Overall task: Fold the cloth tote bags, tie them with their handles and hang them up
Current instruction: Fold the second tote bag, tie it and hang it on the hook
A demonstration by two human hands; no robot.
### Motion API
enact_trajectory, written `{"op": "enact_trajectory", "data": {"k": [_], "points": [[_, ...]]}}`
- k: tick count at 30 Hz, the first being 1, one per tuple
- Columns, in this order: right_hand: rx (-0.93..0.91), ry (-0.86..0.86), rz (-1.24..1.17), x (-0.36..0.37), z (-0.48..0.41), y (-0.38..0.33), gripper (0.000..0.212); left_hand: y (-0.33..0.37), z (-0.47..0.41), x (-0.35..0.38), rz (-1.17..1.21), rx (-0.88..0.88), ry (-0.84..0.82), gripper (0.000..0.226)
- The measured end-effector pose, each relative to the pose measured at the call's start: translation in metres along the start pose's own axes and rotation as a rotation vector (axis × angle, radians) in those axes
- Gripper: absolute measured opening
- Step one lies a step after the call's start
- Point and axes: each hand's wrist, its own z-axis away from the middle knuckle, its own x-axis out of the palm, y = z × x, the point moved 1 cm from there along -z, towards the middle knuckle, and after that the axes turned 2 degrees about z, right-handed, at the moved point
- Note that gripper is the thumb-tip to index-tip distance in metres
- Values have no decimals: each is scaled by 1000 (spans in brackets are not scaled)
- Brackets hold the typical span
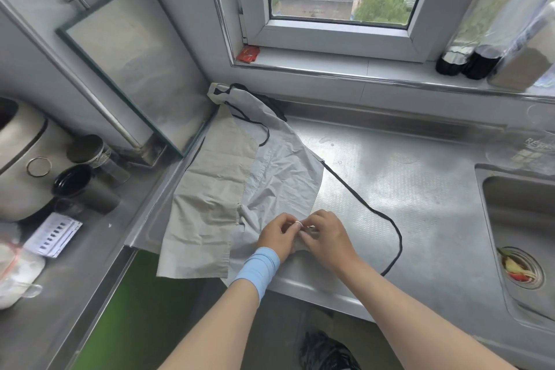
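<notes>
Stainless steel desk (405, 189) below a window is being used as the work surface. Left of the left hand (277, 234), a beige tote bag (204, 204) is being left flat, with its near edge hanging over the desk's front. A pale grey tote bag (282, 168) is lying beyond both hands, overlapping the beige one. Its near edge is being pinched by the curled fingers of the left hand and the right hand (327, 237), which are being held close together. Right of the right hand, a black handle (387, 219) is looping across the desk, between that hand and a sink (510, 204).
</notes>
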Motion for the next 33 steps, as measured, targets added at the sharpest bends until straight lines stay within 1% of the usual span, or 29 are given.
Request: {"op": "enact_trajectory", "data": {"k": [3, 5, 8, 10, 12, 14, 16, 17, 18, 20, 23, 26, 28, 30, 33], "points": [[32, 28, -29, 3, -3, 2, 5, -1, 2, 1, 42, -1, -4, 5], [113, 55, -142, 3, -3, 1, 8, 0, 1, 0, -41, 51, 48, 19], [175, 87, -273, 0, -2, -8, 14, 3, 2, -9, -326, 136, 140, 46], [187, 92, -316, -4, -1, -16, 15, 7, 2, -16, -389, 122, 151, 55], [210, 85, -381, -14, -6, -29, 16, 19, 3, -23, -350, 64, 99, 58], [201, 88, -442, -30, -15, -48, 15, 40, 7, -31, -187, -2, -2, 62], [150, 98, -453, -50, -26, -71, 14, 64, 15, -41, 87, -29, -49, 52], [126, 95, -438, -61, -31, -85, 14, 77, 20, -48, 172, -22, -42, 45], [114, 82, -416, -71, -37, -96, 14, 87, 22, -56, 202, 1, -26, 41], [110, 41, -337, -88, -50, -117, 12, 102, 25, -70, 135, 71, -18, 38], [96, -7, -260, -112, -69, -150, 11, 132, 32, -95, 36, 188, -64, 40], [68, -1, -332, -132, -91, -183, 11, 163, 38, -117, 2, 288, -145, 47], [69, 49, -411, -145, -106, -205, 12, 183, 38, -132, -8, 332, -157, 50], [73, 65, -456, -157, -121, -225, 14, 202, 36, -145, 25, 370, -129, 52], [23, 48, -413, -178, -150, -257, 15, 238, 32, -162, 39, 409, -106, 39]]}}
